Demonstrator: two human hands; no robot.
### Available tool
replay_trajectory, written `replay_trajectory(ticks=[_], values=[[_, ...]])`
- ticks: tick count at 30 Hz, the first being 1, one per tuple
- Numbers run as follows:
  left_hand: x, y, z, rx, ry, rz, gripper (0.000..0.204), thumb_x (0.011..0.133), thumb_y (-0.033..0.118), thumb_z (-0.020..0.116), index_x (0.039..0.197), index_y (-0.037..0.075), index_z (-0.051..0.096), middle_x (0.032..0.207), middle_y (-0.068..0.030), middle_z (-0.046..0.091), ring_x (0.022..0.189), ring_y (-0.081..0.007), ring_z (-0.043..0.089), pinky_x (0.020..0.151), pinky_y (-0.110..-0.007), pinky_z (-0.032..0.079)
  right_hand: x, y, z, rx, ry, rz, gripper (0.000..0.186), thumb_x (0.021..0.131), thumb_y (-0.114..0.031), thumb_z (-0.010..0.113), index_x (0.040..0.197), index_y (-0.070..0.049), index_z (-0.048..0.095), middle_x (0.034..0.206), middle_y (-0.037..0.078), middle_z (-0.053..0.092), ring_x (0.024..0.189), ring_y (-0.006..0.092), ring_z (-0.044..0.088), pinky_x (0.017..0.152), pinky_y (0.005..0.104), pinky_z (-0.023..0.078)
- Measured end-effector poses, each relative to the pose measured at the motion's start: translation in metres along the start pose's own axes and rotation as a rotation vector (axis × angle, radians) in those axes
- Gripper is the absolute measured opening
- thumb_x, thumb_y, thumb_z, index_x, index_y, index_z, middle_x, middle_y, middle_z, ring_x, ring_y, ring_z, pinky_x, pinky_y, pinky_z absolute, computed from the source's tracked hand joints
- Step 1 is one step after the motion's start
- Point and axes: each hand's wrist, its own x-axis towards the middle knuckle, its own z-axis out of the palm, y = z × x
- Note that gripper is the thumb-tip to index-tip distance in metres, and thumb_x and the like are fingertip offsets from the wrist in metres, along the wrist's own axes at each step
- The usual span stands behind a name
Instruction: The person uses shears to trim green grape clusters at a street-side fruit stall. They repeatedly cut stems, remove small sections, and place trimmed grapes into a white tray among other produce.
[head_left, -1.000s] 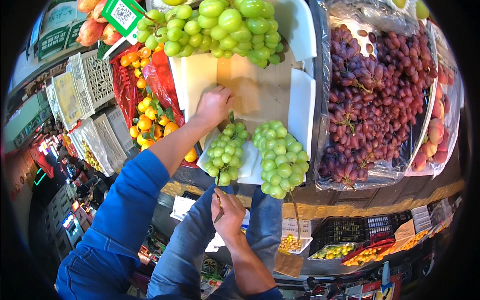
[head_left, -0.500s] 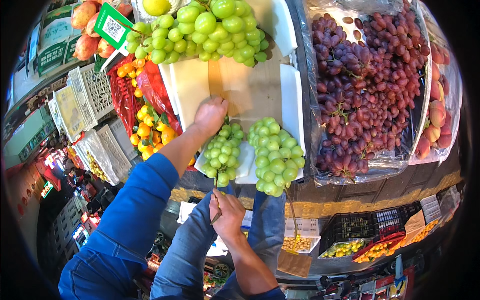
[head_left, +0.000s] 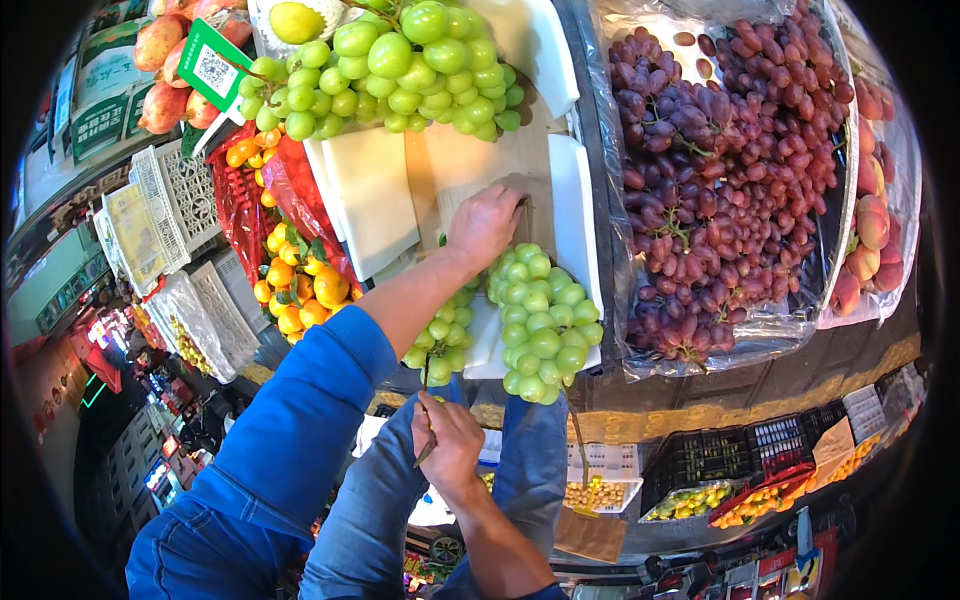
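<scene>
Beside the left hand (head_left: 485,225) I see glossy green grapes (head_left: 543,325); to its left, shiny red plastic (head_left: 300,185); behind it, a matt cloth sleeve (head_left: 280,430).

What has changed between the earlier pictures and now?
The left hand has moved rightward, from the far end of the left grape bunch to beside that of the right bunch; whether it grips anything is unclear. Its forearm now partly covers the left bunch. The right hand still holds the left bunch's stem.
</scene>
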Motion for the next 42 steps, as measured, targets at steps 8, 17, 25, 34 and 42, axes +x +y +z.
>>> replay_trajectory(ticks=[8, 17, 25, 34, 42], values=[[0.01, -0.004, 0.001, 0.077, -0.145, 0.0, 0.011, 0.085, 0.012, 0.067, 0.095, 0.008, 0.071, 0.089, -0.0126, 0.067, 0.082, -0.0351, 0.067, 0.074, -0.043, 0.056, 0.003, 0.0, -0.003, 0.018, 0.096, -0.05, 0.022, 0.076, 0.003, 0.074, 0.098, 0.002, 0.07, 0.073, 0.014, 0.065, 0.061, 0.0299, 0.061, 0.057, 0.0382, 0.049], [-0.034, -0.003, -0.091, -0.165, 0.064, -0.179, 0.014, 0.08, 0.006, 0.072, 0.093, 0.005, 0.07, 0.088, -0.0128, 0.069, 0.082, -0.0303, 0.069, 0.075, -0.039, 0.056, 0.0, -0.005, 0.013, -0.129, -0.085, -0.04, 0.023, 0.076, -0.006, 0.078, 0.098, -0.005, 0.072, 0.066, 0.006, 0.06, 0.058, 0.0246, 0.06, 0.056, 0.0371, 0.048], [-0.145, 0.017, -0.195, -0.191, 0.126, -0.482, 0.012, 0.082, 0.005, 0.073, 0.092, 0.002, 0.07, 0.088, -0.0118, 0.071, 0.082, -0.0279, 0.07, 0.075, -0.034, 0.055, -0.027, -0.009, 0.008, -0.252, -0.113, 0.006, 0.045, 0.08, -0.013, 0.078, 0.122, -0.003, 0.066, 0.076, 0.009, 0.065, 0.066, 0.0271, 0.064, 0.062, 0.0398, 0.052], [-0.308, 0.095, -0.231, -0.558, 0.12, -1.032, 0.012, 0.083, 0.004, 0.074, 0.094, 0.001, 0.072, 0.088, -0.0078, 0.073, 0.08, -0.0132, 0.067, 0.076, -0.03, 0.053, -0.12, -0.051, -0.073, -0.572, -0.363, -0.007, 0.029, 0.083, -0.018, 0.073, 0.11, -0.008, 0.07, 0.078, 0.01, 0.067, 0.07, 0.0306, 0.065, 0.062, 0.042, 0.051], [-0.403, 0.158, -0.227, -0.546, 0.213, -1.187, 0.013, 0.083, 0.008, 0.074, 0.094, 0.002, 0.074, 0.087, -0.0115, 0.074, 0.081, -0.0193, 0.071, 0.078, -0.032, 0.054, -0.14, -0.084, -0.113, -0.703, -0.678, -0.2, 0.024, 0.084, -0.015, 0.071, 0.106, -0.006, 0.069, 0.081, 0.01, 0.062, 0.077, 0.0305, 0.063, 0.068, 0.0427, 0.052]])
